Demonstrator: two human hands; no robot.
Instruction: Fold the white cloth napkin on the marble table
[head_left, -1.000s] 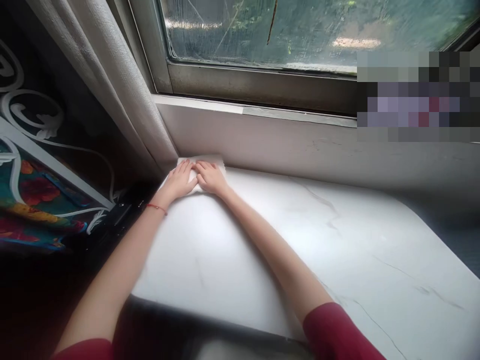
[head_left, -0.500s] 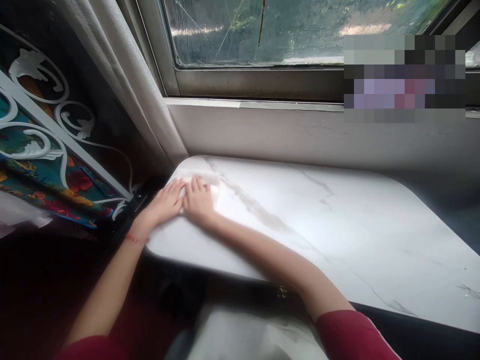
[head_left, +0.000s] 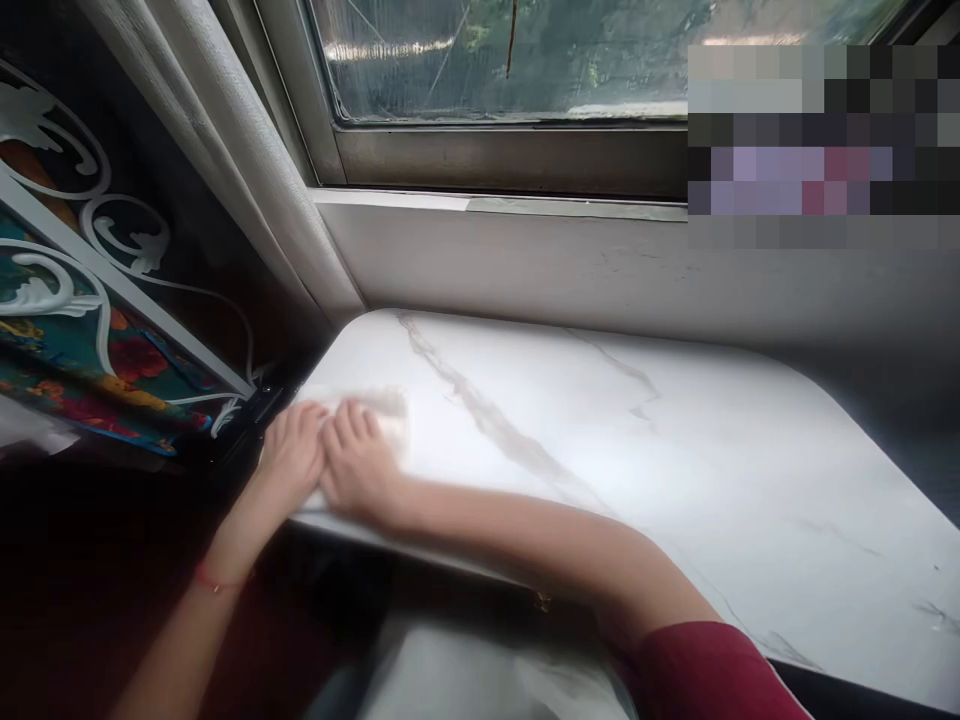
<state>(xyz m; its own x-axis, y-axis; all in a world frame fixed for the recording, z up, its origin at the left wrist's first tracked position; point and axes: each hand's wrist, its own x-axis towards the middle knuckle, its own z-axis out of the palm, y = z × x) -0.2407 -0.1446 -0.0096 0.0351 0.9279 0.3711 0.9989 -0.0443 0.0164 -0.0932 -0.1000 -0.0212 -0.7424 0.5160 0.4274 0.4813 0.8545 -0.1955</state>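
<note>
A thin white cloth [head_left: 394,420] lies on the white marble-patterned tabletop [head_left: 480,370], near its left end. Both hands press down on it side by side, touching each other. My left hand [head_left: 294,450] has its fingers together and bent over the cloth by the table's left edge; a red string is round that wrist. Closed over the cloth just to the right is my right hand [head_left: 360,455], fingers bent and knuckles up. Much of the cloth is hidden under the hands, and its edges are blurred by motion.
Behind the table runs a pale wall with a window [head_left: 510,70] above it. A light curtain [head_left: 247,170] hangs at the back left. White scrolled metalwork [head_left: 127,235] and flowered fabric [head_left: 142,370] stand at left. Below the front edge is a blurred pale surface [head_left: 480,670].
Both hands have slid the cloth towards me and a little to the left, from the back left corner to the front left part of the tabletop. The view has shifted slightly.
</note>
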